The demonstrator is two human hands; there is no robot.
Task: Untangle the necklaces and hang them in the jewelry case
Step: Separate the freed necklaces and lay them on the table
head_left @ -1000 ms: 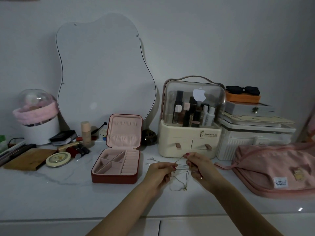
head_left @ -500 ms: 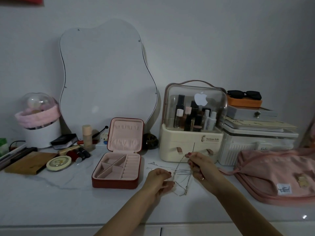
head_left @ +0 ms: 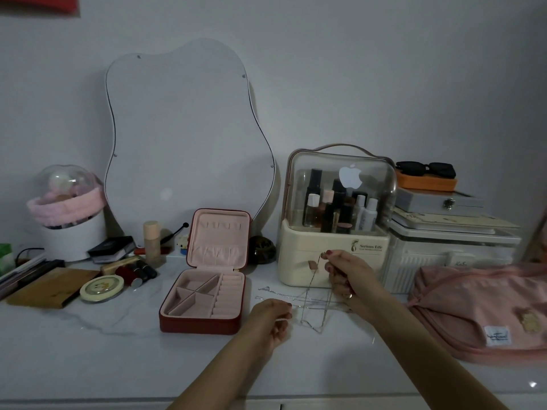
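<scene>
Head view: both hands pinch the tangled necklaces (head_left: 310,303) above the worktop (head_left: 118,350), right hand (head_left: 347,275) high, left hand (head_left: 273,316) low, just right of the open case (head_left: 207,291). I'd pull gently and loosen crossings, no yanking, or knots tighten.

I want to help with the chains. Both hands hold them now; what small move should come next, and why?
Probably ease the hands a little further apart. The right hand pinches strands higher up, the left hand pinches them lower, and the necklaces still cross between them, so nothing can go into the open jewelry case yet.
</scene>
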